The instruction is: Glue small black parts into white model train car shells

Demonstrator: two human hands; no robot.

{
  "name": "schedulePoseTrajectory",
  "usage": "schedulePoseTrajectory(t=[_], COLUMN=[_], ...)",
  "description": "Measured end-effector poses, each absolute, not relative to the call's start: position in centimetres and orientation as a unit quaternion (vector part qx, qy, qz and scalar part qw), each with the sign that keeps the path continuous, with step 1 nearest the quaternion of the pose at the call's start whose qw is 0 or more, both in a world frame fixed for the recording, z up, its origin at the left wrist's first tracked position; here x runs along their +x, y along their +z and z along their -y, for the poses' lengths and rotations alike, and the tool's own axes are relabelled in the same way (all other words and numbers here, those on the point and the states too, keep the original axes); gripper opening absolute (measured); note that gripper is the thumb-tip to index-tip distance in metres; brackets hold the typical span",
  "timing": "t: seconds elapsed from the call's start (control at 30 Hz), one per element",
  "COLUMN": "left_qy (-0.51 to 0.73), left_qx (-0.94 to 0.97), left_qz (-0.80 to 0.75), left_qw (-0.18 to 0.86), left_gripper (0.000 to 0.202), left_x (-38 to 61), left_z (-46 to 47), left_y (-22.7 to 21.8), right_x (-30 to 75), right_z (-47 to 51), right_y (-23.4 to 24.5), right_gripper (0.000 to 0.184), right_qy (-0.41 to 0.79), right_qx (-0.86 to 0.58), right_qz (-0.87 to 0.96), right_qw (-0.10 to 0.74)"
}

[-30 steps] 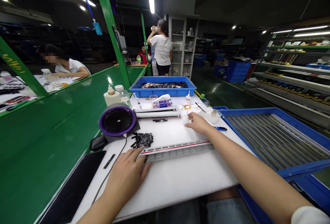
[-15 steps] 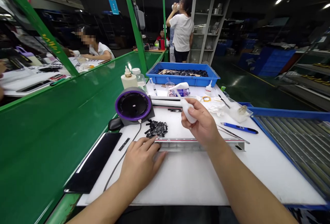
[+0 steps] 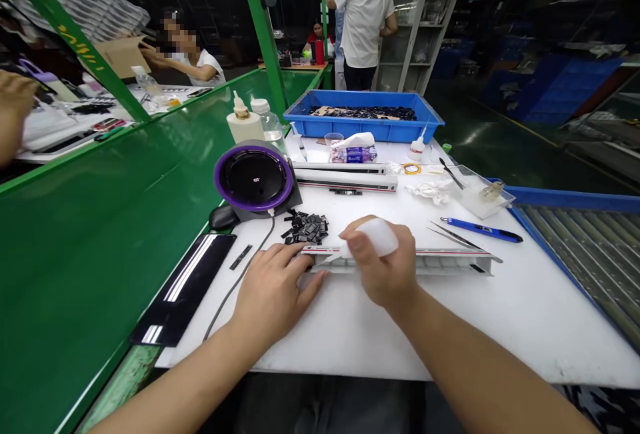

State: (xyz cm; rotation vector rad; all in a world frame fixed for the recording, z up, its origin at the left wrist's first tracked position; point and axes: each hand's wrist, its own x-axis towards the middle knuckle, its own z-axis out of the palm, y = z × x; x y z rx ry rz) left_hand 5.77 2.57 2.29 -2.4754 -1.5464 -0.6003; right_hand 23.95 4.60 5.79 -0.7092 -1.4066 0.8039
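The right hand (image 3: pixel 383 267) is closed around a white bulb (image 3: pixel 376 237), its thin nozzle slanting down and left along a long white strip (image 3: pixel 405 262) with a red stripe (whether the tip touches the strip is hard to tell). The left hand (image 3: pixel 273 294) is open, palm down, its fingertips at the strip's left end. The strip lies flat across the worktop (image 3: pixel 540 334), just below a heap of black chips (image 3: pixel 305 226), with tweezers (image 3: pixel 453 234) just behind its right end. A second strip (image 3: pixel 345 179) lies farther back.

Compared with the earlier frame, the right hand has dropped from above the strip to just over it, and the bulb has turned from nozzle-up to nozzle-down. The left hand has stayed in about the same place.
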Motion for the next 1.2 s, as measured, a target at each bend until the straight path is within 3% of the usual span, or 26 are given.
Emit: schedulePoseTrajectory(t=[0.17, 0.3, 1.2], left_qy=[-0.197, -0.199, -0.2], left_qx=[-0.827, -0.823, -0.822], left_qz=[0.522, 0.528, 0.53], left_qw=[0.065, 0.064, 0.068], left_gripper=[0.027, 0.028, 0.028], left_x=[5.8, 5.8, 5.8], left_z=[-2.5, -2.5, -2.5], left_y=[2.4, 2.3, 2.2], right_x=[23.2, 22.8, 22.4], right_z=[-4.3, -4.5, -4.5], right_y=[5.0, 4.6, 4.2], right_gripper=[0.026, 0.026, 0.033], right_qy=[0.222, 0.186, 0.21], right_qx=[-0.327, -0.333, -0.359], right_qz=[0.711, 0.72, 0.72], right_qw=[0.581, 0.579, 0.556])
